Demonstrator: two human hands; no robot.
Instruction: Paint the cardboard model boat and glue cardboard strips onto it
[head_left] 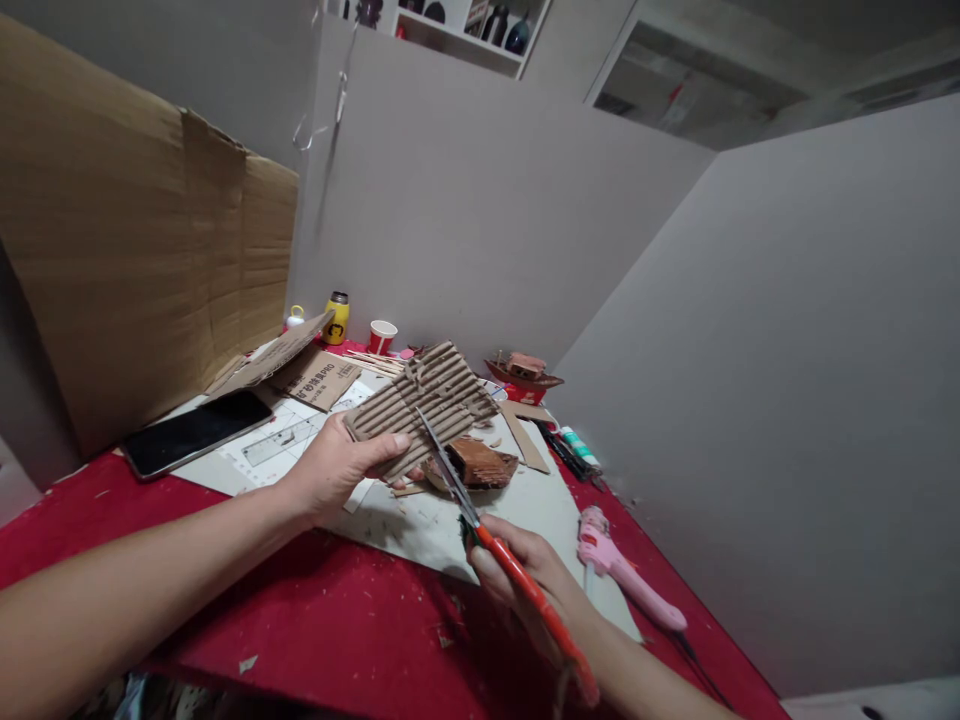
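Between the thumb and fingers of my left hand is a piece of corrugated cardboard, its ridged side up and partly torn at the far edge. My right hand grips red-handled scissors whose blades reach up to the near edge of the cardboard and lie across its ridges. Whether the blades are apart is hard to make out. Just below and behind the cardboard sits a brown boat-like model, partly hidden by the scissors and cardboard.
A pink glue gun lies at the right. A finished-looking model boat stands at the back, near a paper cup and a yellow bottle. A phone and a ruler lie left; tall cardboard stands behind.
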